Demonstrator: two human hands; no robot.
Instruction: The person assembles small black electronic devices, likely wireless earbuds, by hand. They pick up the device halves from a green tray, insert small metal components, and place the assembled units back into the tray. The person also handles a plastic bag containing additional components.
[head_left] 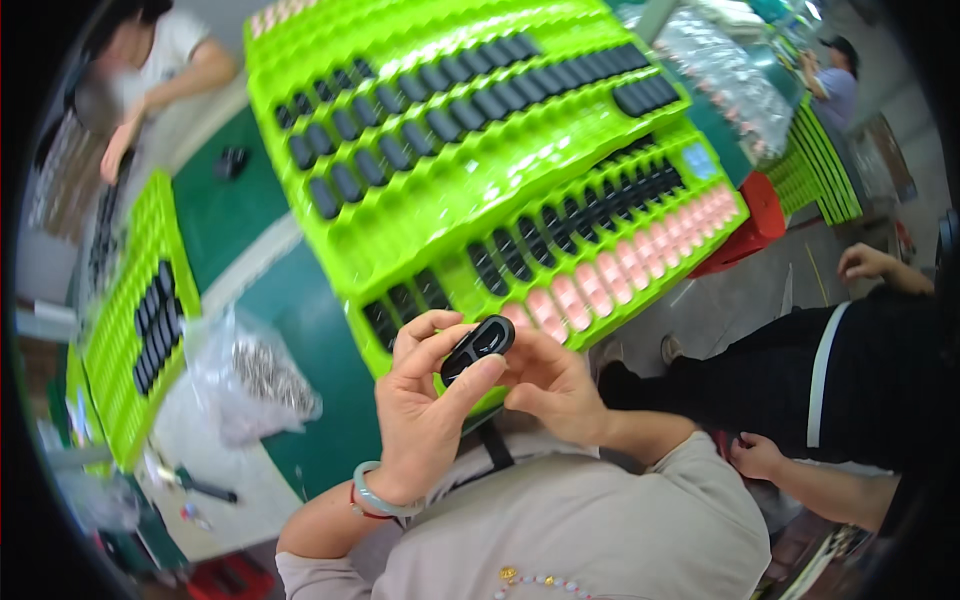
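Observation:
My left hand (425, 400) and my right hand (550, 385) together hold a small black oval plastic shell (478, 348) with two button openings, just above the table's near edge. The left thumb and fingers pinch its lower end; the right fingers touch its upper right side. Right behind it lies a bright green tray (640, 290) holding rows of black shells and pink pads. A second green tray (450, 190) with rows of black shells is stacked above it.
A clear bag of small metal parts (250, 375) lies at left on the green table (310, 340). Another green tray (130, 340) stands further left. A person in white sits at top left, a person in black at right, and a red stool (750, 225).

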